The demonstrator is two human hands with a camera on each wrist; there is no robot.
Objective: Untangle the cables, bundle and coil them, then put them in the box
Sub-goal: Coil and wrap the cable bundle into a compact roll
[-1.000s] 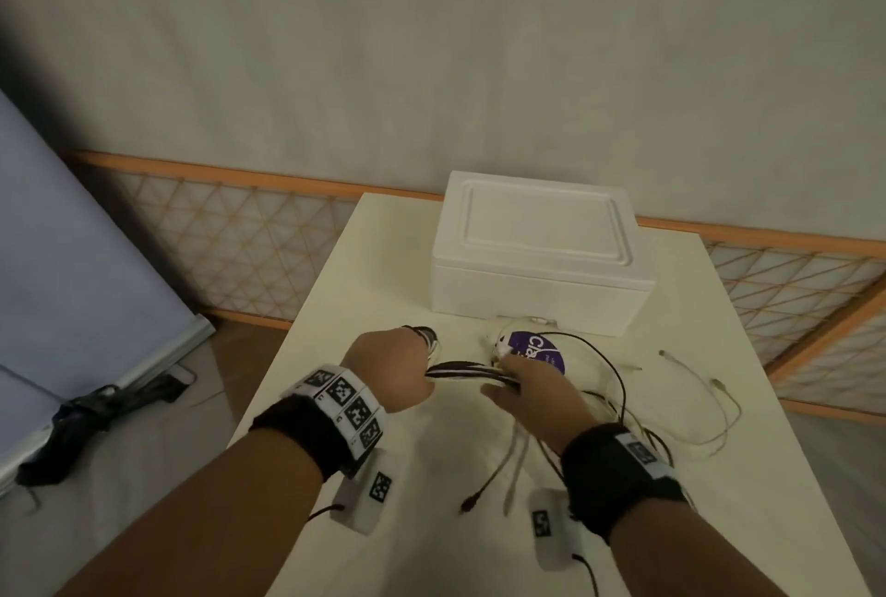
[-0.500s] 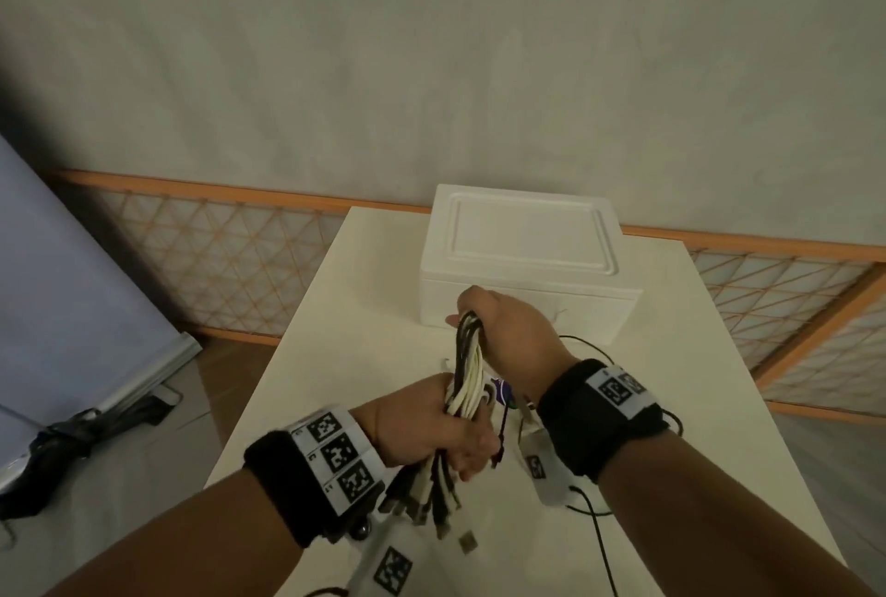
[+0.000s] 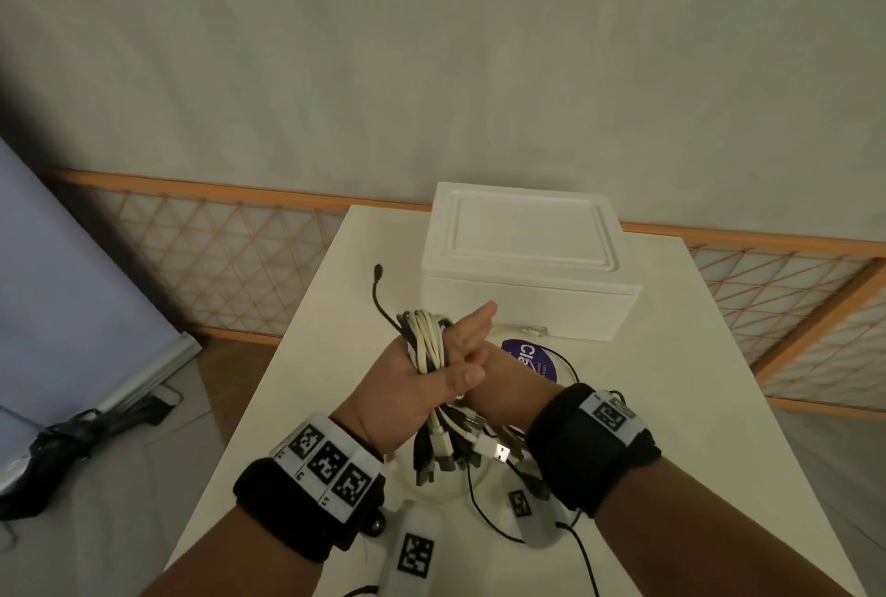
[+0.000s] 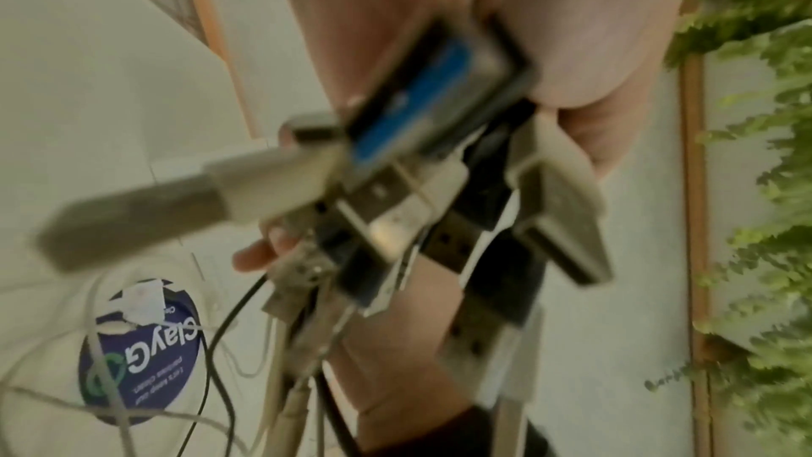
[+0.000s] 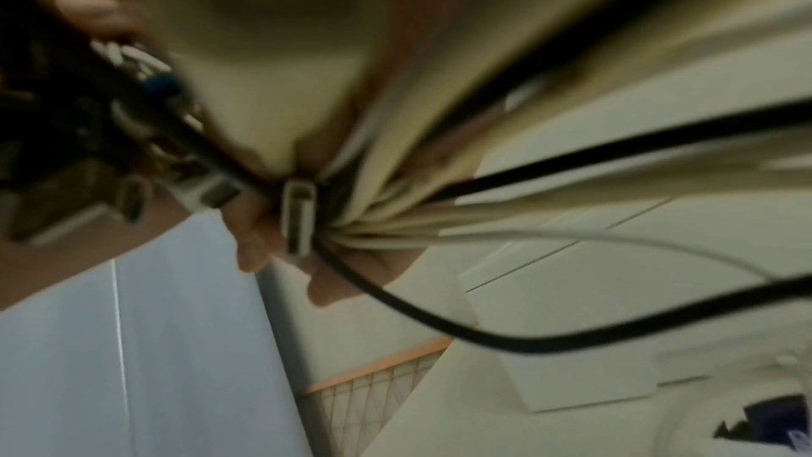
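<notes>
A bundle of white and black cables (image 3: 424, 342) is held upright above the white table (image 3: 331, 409), and my left hand (image 3: 407, 380) grips its middle with the thumb across the front. My right hand (image 3: 472, 340) is pressed to the bundle's right side, some fingers curled on it and one pointing straight up. USB plugs (image 3: 450, 448) hang below the fist and fill the left wrist view (image 4: 395, 207). A black plug end (image 3: 378, 271) sticks up at the left. In the blurred right wrist view, cables (image 5: 417, 214) fan out from my palm. The white foam box (image 3: 527, 270) stands behind, lid on.
A round purple-labelled tub (image 3: 532, 353) (image 4: 140, 353) sits in front of the box, with thin loose wires (image 3: 568, 359) lying around it. An orange lattice fence (image 3: 215, 256) runs behind the table. A black object (image 3: 52, 443) lies on the floor at the left.
Both hands lifted the cables off the table and gathered them into one upright bundle. My right hand then slid from the bundle's top down to its side. A black cable end now pokes up.
</notes>
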